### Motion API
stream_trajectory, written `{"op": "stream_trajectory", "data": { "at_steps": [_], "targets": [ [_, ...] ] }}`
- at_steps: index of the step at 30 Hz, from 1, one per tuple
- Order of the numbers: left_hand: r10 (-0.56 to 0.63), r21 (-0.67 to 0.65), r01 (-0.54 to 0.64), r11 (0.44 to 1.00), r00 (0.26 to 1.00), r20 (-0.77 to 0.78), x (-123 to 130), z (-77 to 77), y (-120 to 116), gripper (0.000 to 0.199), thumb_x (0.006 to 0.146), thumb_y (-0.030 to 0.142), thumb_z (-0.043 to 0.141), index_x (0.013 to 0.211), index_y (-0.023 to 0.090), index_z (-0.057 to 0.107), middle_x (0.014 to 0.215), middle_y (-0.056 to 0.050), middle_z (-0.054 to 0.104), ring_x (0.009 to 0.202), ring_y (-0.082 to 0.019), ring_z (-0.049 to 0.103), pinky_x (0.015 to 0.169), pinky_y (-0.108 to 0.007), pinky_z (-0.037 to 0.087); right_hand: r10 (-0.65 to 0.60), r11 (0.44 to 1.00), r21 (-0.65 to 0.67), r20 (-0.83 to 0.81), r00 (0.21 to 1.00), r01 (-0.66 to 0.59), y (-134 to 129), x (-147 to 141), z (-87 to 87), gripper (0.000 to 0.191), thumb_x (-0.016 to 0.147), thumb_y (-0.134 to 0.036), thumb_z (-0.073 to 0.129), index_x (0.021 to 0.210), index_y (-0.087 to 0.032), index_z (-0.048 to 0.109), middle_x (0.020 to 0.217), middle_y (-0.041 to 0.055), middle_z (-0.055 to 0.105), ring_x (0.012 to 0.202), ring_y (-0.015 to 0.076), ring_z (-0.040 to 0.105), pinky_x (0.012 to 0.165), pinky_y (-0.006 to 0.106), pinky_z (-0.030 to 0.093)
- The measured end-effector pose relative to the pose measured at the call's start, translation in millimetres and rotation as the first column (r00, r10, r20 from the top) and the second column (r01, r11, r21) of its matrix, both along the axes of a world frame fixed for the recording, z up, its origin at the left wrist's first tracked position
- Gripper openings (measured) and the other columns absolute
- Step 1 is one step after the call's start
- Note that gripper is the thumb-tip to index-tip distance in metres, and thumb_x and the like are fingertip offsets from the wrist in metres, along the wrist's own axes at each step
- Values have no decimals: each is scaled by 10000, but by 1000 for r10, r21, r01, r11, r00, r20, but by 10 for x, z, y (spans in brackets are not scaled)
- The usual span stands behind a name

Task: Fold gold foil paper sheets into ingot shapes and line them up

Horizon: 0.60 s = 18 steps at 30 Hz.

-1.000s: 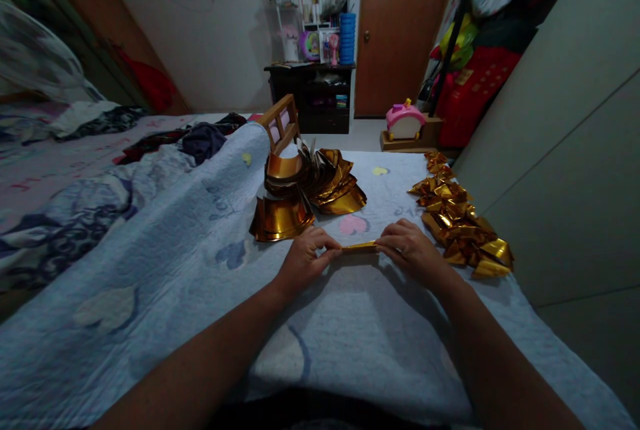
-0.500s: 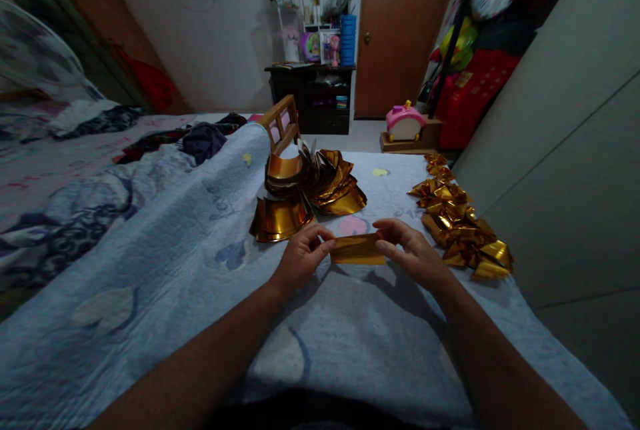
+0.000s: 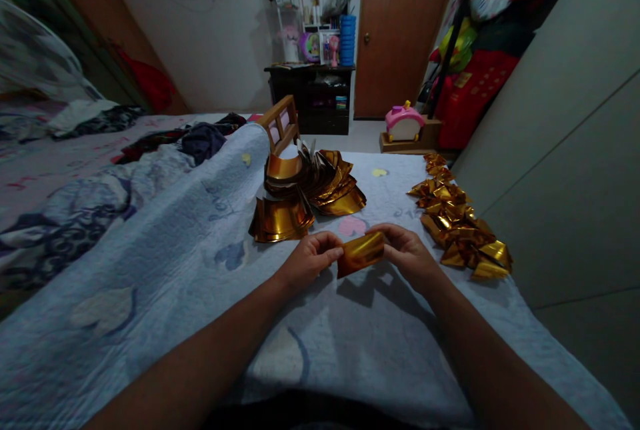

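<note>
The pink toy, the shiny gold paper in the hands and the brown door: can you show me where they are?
Pink toy (image 3: 404, 128): head view, on its pale front.
Shiny gold paper (image 3: 361, 252): head view, middle of the held sheet.
Brown door (image 3: 403, 33): head view, on its panel, right of the knob.

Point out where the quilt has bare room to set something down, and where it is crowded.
The quilt is bare between the gold sheets and the folded gold pieces, around the yellow heart, and between the forearms. It is crowded by the wooden frame, along the right edge, and where the left hand and right hand hold a gold strip.
</note>
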<state>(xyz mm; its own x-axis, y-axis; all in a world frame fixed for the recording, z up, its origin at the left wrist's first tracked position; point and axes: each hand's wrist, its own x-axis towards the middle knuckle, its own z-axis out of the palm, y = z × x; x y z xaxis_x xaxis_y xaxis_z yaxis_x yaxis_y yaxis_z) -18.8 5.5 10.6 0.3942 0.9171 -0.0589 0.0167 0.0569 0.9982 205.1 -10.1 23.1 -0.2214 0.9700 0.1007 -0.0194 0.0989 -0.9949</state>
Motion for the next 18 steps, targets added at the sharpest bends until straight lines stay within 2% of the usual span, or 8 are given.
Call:
{"op": "stream_trajectory", "data": {
  "at_steps": [5,9,12,15,18],
  "targets": [
    [-16,-33,17,999,999,35,14,-23,-22,338,766,421,764,990,186,669,684,32,570,591,-93,490,559,-213,360,-80,995,-54,-28,996,79,11,-38,-22,192,732,-351,712,846,-202,673,760,-3,663,674,152,593,646,273,481],
    [-66,-77,69,995,997,47,-15,-29,-51,345,848,470,682,1048,191,647,876,-43,677,716,-140,603,648,-259,442,-155,988,-14,25,988,155,15,-35,-44,136,725,-316,686,778,-194,657,680,-25,600,639,140,535,611,251,432],
    [-145,78,150,986,987,-67,-36,-19,-60,487,765,455,775,1154,200,632,1036,-66,659,796,-160,608,688,-278,457,-184,983,8,24,983,184,16,-39,-69,94,725,-279,657,769,-196,655,674,-31,585,637,139,514,597,244,408],
    [-169,277,220,935,966,-197,-26,-10,-72,820,626,360,894,1351,242,530,1232,-89,582,1004,-216,592,801,-310,479,-202,979,14,30,979,201,13,-51,-80,84,695,-249,660,764,-200,654,672,-36,588,627,140,504,594,247,402],
    [-187,335,258,906,955,-229,2,-24,-89,952,626,353,900,1444,258,423,1273,-101,550,1105,-248,561,905,-363,478,-214,977,4,35,976,214,8,-62,-70,82,691,-254,661,750,-199,650,658,-37,585,605,137,494,585,248,397]
  ]
}}
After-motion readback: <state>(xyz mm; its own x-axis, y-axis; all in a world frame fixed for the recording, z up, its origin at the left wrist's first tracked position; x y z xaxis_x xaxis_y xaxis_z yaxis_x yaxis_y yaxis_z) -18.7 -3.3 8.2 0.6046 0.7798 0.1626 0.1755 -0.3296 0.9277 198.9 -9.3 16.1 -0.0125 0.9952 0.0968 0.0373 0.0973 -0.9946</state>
